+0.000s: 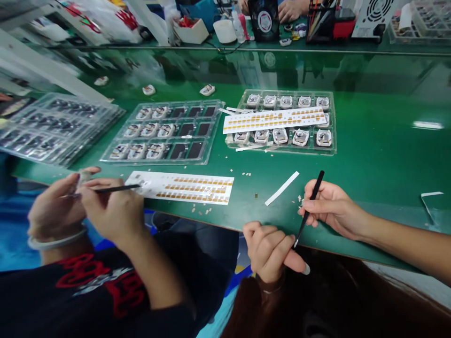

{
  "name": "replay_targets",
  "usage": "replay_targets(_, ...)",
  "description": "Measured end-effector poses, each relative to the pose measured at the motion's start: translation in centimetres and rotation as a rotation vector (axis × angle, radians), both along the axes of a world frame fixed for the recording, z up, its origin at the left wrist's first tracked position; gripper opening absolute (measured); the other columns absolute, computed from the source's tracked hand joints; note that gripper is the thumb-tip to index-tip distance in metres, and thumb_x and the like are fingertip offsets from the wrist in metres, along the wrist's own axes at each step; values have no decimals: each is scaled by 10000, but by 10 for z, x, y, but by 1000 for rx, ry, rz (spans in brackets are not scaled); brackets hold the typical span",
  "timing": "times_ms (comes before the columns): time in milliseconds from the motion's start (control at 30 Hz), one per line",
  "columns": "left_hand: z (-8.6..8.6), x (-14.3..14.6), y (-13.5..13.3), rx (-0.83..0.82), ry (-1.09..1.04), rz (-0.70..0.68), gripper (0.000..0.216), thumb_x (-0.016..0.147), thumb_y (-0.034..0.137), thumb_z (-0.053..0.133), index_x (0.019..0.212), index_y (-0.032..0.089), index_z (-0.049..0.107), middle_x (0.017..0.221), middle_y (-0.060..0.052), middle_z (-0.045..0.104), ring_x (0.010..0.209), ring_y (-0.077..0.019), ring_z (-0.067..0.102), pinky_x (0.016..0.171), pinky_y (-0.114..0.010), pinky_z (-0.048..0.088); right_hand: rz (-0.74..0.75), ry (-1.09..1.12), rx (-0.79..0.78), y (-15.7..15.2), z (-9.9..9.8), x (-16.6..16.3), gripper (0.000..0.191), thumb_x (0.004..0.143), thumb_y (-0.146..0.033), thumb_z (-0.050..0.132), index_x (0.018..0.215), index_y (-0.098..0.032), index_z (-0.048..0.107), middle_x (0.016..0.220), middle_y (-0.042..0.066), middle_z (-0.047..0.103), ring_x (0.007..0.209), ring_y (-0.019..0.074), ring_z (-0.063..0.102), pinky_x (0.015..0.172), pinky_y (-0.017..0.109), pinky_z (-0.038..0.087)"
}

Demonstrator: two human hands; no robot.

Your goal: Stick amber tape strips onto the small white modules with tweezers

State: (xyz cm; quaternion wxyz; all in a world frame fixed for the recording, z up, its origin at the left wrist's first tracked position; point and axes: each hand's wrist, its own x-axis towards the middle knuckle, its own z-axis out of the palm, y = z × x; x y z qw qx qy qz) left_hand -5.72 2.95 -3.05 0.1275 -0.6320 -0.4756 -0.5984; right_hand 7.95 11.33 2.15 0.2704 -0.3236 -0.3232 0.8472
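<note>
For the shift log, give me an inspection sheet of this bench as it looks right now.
Surface: green bench, glossy, near edge dotted with scraps.
Job's things: tweezers; sticker sheet near the edge; second sheet lying across a tray of small parts.
Clutter: white strip, plus the scraps.
Hands: right hand grips the tweezers, tip at the curled left hand; its contents are hidden.
Cables: dark cable at the far edge.
Surroundings: co-worker's hand at left with its own tool; fan opposite.

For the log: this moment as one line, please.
right hand: grips black tweezers | tip: at left hand finger | left hand: curled, off table edge | co-worker's hand: second tweezers at sticker sheet
</note>
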Motion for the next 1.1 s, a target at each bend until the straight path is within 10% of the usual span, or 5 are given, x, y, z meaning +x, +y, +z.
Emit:
replay_targets(900, 1, 0, 0, 8, 18, 12, 432, 971, 454, 457, 686, 157, 587, 571, 11, 541, 557, -111, 515, 663, -336, 385, 38, -4, 7, 0, -1, 0, 379, 632, -258, 861, 754, -181, 511, 651, -9, 677, 505, 97, 636, 471, 178, 505)
replay_targets(1100, 5, -4, 11, -155, 86, 49, 243, 914, 415, 588, 875, 176, 601, 745, -22, 588, 704, -150, 536, 696, -325, 415, -71, -160, 250, 30, -1, 6, 429, 561, -310, 893, 728, -186, 517, 581, -29, 653, 464, 105, 616, 445, 197, 504)
